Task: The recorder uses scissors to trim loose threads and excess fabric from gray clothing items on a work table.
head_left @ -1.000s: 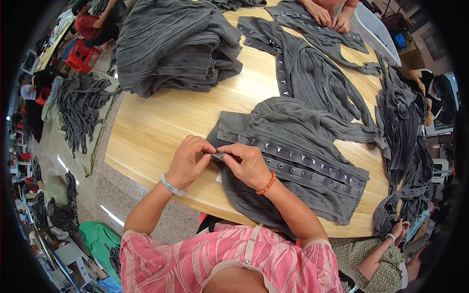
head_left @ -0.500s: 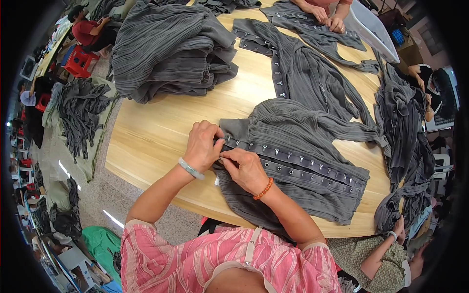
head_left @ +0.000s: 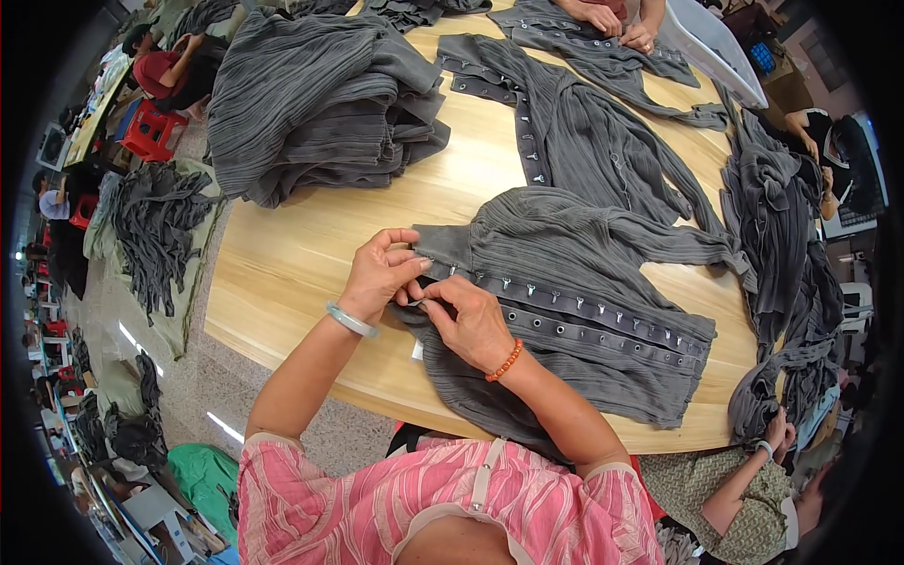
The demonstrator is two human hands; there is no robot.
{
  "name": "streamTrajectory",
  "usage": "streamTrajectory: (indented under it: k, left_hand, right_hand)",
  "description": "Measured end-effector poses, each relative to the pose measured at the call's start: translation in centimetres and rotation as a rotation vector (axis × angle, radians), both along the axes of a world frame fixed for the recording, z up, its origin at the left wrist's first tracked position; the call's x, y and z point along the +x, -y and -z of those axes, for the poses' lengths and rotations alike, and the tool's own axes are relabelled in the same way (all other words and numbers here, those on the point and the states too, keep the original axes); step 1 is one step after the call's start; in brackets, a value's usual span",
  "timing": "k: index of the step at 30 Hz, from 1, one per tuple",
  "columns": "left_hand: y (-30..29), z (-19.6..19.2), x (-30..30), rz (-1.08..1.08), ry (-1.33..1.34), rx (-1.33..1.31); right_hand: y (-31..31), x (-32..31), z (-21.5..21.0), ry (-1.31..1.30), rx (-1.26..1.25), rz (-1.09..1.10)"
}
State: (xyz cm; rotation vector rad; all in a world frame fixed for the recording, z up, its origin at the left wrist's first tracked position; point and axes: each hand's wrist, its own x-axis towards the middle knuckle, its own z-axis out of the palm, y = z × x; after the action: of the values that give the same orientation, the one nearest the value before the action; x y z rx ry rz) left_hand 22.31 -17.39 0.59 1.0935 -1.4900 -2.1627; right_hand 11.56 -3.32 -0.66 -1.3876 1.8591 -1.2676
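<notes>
Grey shirt (head_left: 565, 273) pinched, pale tub (head_left: 720, 68), contents unclear

Wide, downward-facing, head-worn fisheye view

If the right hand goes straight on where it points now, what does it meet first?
Probably the left hand, just up and to the left of the right hand, beyond the gray garment at its fingertips; their depth is hard to judge.
</notes>
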Motion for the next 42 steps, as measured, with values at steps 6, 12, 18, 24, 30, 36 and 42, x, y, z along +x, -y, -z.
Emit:
streamTrajectory:
  k: [6,12,18,24,30,36,42]
  left_hand:
    - [0.6,0.8,-0.4,0.032,0.052,-0.077]
    - [0.6,1.5,0.2,0.091,0.029,-0.194]
    - [0.4,1.5,0.3,0.113,0.001,-0.235]
    - [0.7,1.4,0.4,0.132,0.016,-0.22]
    - [0.9,1.4,0.4,0.094,0.031,-0.169]
    - [1.0,1.7,0.6,0.08,0.033,-0.17]
    - [0.3,0.8,0.6,0.055,0.1,-0.412]
  right_hand:
    - [0.0,0.0,-0.1,0.02,-0.037,0.029]
    - [1.0,-0.6,0.2,0.077,-0.035,0.116]
    - [2.0,-1.3,1.0,0.313,0.11,0.191]
    - [2.4,-2.2,-0.3,0.565,0.296,0.174]
    - [2.7,-2.2,-0.9,0.405,0.366,0.131]
    - [1.3,-1.3,0.2,-0.029,0.226,0.144]
    - [-1.6,-0.7,-1.5,-0.153,0.206,0.0]
